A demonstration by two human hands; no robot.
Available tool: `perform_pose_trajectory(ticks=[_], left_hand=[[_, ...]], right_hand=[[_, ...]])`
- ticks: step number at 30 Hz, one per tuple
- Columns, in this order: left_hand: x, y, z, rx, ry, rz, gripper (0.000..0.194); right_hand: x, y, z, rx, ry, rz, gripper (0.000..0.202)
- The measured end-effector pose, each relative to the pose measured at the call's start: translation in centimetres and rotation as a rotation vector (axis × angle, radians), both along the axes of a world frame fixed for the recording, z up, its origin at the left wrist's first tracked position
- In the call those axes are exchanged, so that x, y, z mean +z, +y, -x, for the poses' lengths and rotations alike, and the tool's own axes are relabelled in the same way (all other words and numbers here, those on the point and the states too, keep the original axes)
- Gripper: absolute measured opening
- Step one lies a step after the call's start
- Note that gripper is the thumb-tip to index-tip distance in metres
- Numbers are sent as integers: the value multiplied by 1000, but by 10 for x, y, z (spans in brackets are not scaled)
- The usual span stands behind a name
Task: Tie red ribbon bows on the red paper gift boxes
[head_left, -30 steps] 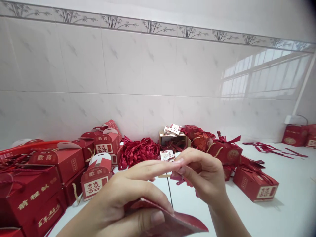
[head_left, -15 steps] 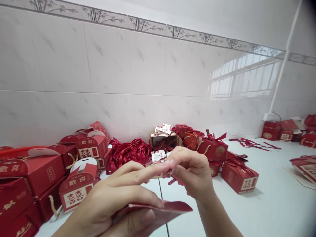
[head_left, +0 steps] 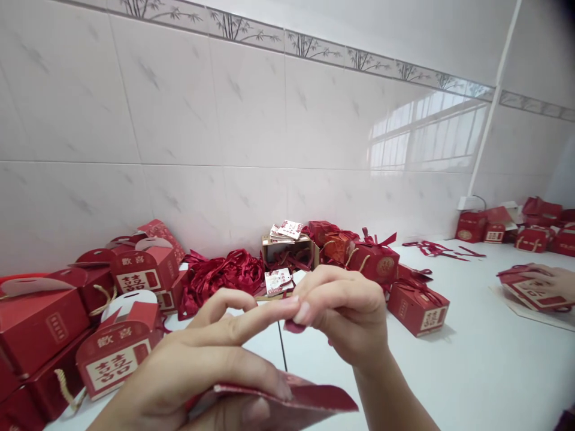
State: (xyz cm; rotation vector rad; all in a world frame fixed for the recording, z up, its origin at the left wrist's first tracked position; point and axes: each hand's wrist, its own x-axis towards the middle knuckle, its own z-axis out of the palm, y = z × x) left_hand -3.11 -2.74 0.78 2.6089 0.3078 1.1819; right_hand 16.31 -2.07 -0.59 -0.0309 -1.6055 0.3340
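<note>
My left hand (head_left: 211,365) grips a red cardboard candy box (head_left: 314,400) between thumb and fingers, low in the view; only an edge and a pointed flap show. Its index finger stretches forward and meets my right fingertips. My right hand (head_left: 344,308) is closed in a pinch, with a small dark red end of ribbon (head_left: 295,325) showing under the fingertips. The rest of that ribbon is mostly hidden behind the hands.
Red candy boxes (head_left: 119,359) are stacked at left. Behind my hands lie a heap of red ribbons (head_left: 224,275) and an open carton (head_left: 265,254) topped with printed cards (head_left: 287,229). A tied box (head_left: 417,308) sits right; farther right another person's hand (head_left: 559,281) touches a box.
The view has swung slightly right. My hands stay together, the right one still pinching, with the ribbon end now lower under its fingertips. Another person's hand has come in at the right edge.
</note>
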Motion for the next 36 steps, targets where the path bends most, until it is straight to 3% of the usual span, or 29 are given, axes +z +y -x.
perform_pose_trajectory(ticks=[6,10,15,18,20,25,30,36], left_hand=[[2,9,3,83,60,-78,19],[5,15,3,68,71,-50,19],[5,22,-1,108,-224,346,13],[1,27,-4,114,-436,650,15],[-2,30,-5,125,-535,730,17],[-4,28,-9,230,-611,563,15],[-4,18,-14,238,-578,276,11],[-8,16,-16,161,-556,79,19]], right_hand=[[-2,4,-2,-124,-22,-6,22],[-3,8,-6,-301,-88,29,25],[-2,8,-20,-435,62,155,24],[-3,-3,-27,-383,202,172,21],[-3,-13,-26,-327,223,191,23],[-3,-23,-5,-259,-72,153,26],[-5,-7,9,-557,-120,9,32],[-6,-1,10,-706,-107,-121,37]])
